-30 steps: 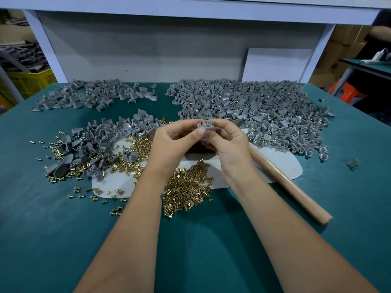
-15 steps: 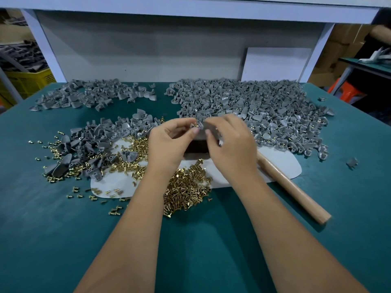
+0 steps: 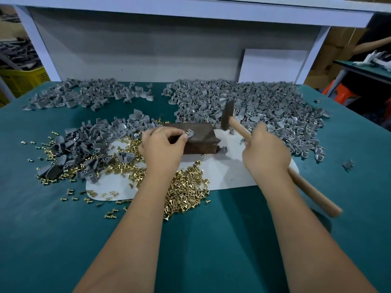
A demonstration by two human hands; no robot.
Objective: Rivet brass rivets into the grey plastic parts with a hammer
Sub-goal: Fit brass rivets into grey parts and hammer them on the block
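Observation:
My left hand (image 3: 162, 147) pinches a small grey plastic part (image 3: 189, 133) with a brass rivet in it, holding it on top of a dark brown block (image 3: 201, 140). My right hand (image 3: 266, 155) grips the wooden handle of a hammer (image 3: 239, 127). The hammer's dark metal head (image 3: 227, 115) is raised a little above and to the right of the block. Loose brass rivets (image 3: 186, 191) lie in a heap on the table just in front of the block, between my forearms.
A white mat (image 3: 228, 174) lies under the block on the teal table (image 3: 211, 240). A big pile of grey parts (image 3: 254, 106) fills the back right; smaller piles sit at back left (image 3: 84, 96) and at left (image 3: 88, 149) mixed with rivets. One stray grey part (image 3: 348, 164) lies at right.
Both hands held the grey part together above the block; now my left hand alone holds it on the block. My right hand has picked up the hammer and lifted its head.

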